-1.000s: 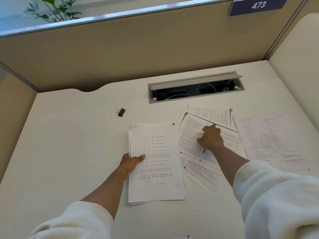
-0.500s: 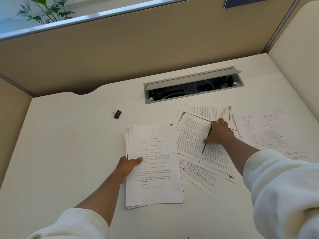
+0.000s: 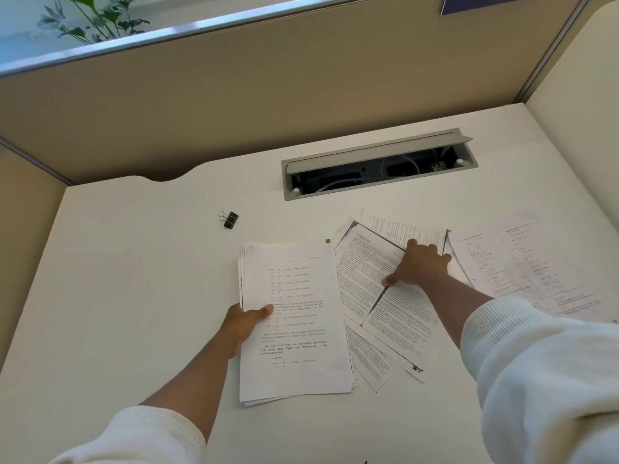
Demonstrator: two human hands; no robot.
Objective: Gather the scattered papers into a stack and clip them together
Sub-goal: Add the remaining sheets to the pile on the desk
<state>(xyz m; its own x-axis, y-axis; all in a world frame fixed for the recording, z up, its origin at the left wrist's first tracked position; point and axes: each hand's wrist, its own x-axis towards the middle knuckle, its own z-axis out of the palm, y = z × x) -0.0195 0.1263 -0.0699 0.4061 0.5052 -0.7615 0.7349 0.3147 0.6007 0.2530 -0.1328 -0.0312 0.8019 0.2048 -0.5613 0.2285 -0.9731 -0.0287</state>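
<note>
Black binder clip [image 3: 230, 219] alone on white desk [image 3: 134, 279], far left of papers. Left hand [image 3: 246, 321] pinches gathered stack [image 3: 294, 329] at left edge (thumb on top sheet). Right hand [image 3: 420, 266] pressed flat, fingers spread, on overlapping loose sheets [image 3: 395, 316]. Further sheets [image 3: 522, 262] at right, untouched.

Gathered paper stack [image 3: 294, 316]: white printed sheets, edges roughly squared, flat at desk centre. Loose printed sheets [image 3: 385, 296] fanned, overlapping just right of it; more pages [image 3: 522, 266] farther right. Black binder clip [image 3: 230, 219] apart, upper left.
</note>
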